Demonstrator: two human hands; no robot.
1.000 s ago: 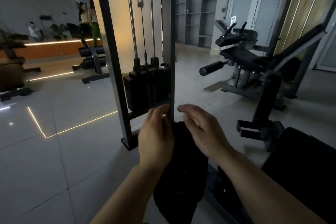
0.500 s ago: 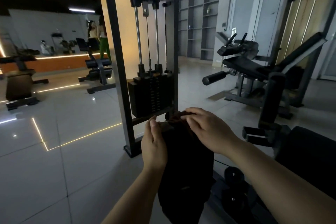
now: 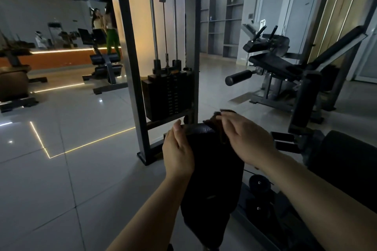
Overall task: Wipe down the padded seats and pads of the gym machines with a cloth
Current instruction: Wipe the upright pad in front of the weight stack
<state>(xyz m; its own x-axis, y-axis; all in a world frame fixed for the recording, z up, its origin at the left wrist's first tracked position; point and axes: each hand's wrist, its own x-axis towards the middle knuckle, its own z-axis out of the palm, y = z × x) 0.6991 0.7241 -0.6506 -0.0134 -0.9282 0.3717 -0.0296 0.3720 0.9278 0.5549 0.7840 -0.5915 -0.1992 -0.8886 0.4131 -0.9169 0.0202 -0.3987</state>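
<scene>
Head view: upright black pad (image 3: 212, 169) of weight-stack machine (image 3: 169, 96) stands between both hands. Left hand (image 3: 178, 149) rests on pad's left edge, fingers straight, holding nothing. Right hand (image 3: 247, 138) at pad top, fingers bent over dark brown cloth (image 3: 216, 122); grip itself hidden. Cloth likely light, limp, bunches easily: best gathered in palm. Pad looks firm, fixed, smooth vinyl, probably slick; brace at edge while wiping.

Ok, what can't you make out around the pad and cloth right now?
Head view only:
- Cloth: mostly hidden under the right hand; the grip is unclear.
- Pad: too dark to show wiped areas; its base is cut off by the bottom edge.
- Left hand: fingertips hidden behind the pad's edge.
</scene>
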